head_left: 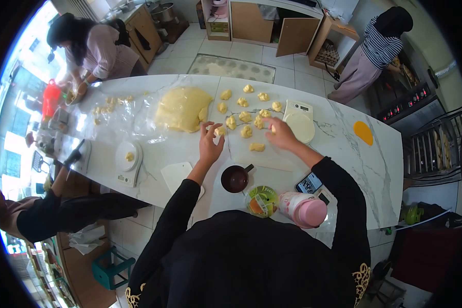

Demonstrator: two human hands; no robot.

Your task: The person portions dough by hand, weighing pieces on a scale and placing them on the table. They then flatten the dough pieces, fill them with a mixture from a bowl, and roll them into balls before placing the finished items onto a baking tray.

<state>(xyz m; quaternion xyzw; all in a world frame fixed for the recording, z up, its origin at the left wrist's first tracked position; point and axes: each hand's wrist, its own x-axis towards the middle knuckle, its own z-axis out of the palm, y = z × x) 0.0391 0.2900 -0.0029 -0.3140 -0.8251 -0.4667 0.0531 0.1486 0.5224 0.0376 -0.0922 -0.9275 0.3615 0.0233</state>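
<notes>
One long white, grey-veined table [354, 179] stretches before you, with the large yellow dough slab [182, 108] lying towards its far edge. Well to the right of the slab you have a cream scale [298, 123]; to the slab's left, and closer to you, stands a white scale [127, 168]. Nearer you than the slab, and off to its right, stands a pink-lidded bottle [308, 209]. Your left hand [210, 146] is just beside the slab's near right corner, thumb and fingers bent in a narrow curve at one of the dough lumps [219, 132]; I cannot tell whether they grip it. Your right hand [283, 137] is farther right of the slab, fingers drawn together and pointing back towards it; whether they hold a lump, I cannot tell. Between you and the slab, to its right, stand a round tub [262, 201] and a brown cup [235, 179]. An orange scraper [363, 133] lies far right of the slab. Smallest are the lumps, more than ten, spread loosely to the slab's right.
</notes>
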